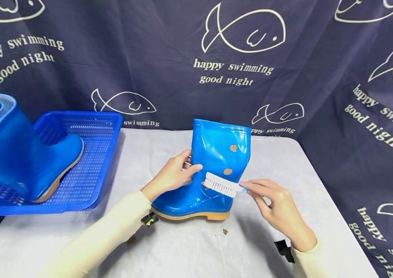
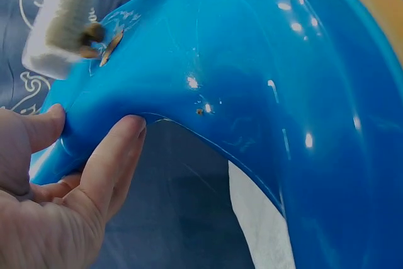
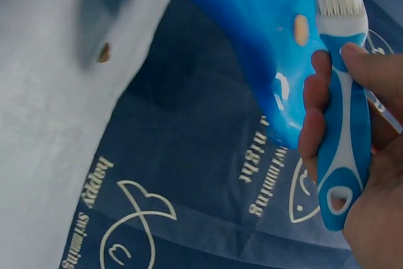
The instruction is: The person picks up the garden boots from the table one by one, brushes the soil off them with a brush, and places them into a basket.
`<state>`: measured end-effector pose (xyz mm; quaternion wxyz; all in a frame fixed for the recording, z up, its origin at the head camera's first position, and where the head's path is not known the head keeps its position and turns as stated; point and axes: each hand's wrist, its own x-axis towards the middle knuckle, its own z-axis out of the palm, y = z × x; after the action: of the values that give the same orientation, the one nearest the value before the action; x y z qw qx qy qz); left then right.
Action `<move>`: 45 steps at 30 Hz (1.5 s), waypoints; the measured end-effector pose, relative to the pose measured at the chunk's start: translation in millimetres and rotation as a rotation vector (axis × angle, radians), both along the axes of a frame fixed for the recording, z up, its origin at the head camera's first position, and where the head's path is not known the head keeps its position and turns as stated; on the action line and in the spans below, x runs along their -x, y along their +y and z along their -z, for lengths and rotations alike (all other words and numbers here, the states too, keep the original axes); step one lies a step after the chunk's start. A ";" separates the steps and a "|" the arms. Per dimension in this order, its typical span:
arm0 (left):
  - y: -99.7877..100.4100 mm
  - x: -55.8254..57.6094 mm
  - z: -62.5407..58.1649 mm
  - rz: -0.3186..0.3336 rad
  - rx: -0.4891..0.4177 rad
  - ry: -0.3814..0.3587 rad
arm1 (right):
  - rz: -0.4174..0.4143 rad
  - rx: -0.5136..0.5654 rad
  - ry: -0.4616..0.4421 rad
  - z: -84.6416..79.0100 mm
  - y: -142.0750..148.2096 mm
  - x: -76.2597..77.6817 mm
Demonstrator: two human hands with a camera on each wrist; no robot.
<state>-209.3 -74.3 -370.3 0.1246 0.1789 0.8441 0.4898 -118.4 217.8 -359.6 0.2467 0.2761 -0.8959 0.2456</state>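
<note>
A blue rain boot (image 1: 213,143) with a tan sole stands upright on the table, toe to the left. My left hand (image 1: 172,173) grips the back of the toe-side shaft edge, thumb on the near face, above the instep. In my right hand (image 1: 279,204) is a scrub brush (image 1: 221,184) with white bristles, held by its blue-and-white handle (image 3: 343,124). The bristles overlap the lower shaft, beside a brown mud lump (image 2: 93,34). Brown patches (image 1: 228,171) run up the shaft above the brush. A small brown speck (image 2: 199,111) sits on the instep.
At the left, a second blue boot (image 1: 36,158) rests in a blue plastic basket (image 1: 107,154). A brown crumb (image 1: 225,231) lies on the white tabletop (image 1: 279,162) in front of the boot. A dark printed curtain (image 1: 168,50) hangs behind and to the right.
</note>
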 end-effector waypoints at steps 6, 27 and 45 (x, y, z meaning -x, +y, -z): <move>-3.4 8.3 -8.1 -0.002 -0.005 0.002 | -0.015 -0.072 0.020 5.1 -3.5 2.1; 0.8 21.8 -1.9 0.006 0.000 -0.078 | -0.106 -0.007 -0.147 10.0 1.4 1.3; -1.3 20.1 5.7 -0.020 -0.009 -0.093 | -0.168 -0.079 -0.165 27.3 -14.8 2.9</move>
<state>-229.4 -75.6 -376.0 0.1580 0.1481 0.8370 0.5025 -121.3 203.0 -387.0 0.1396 0.3386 -0.8958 0.2518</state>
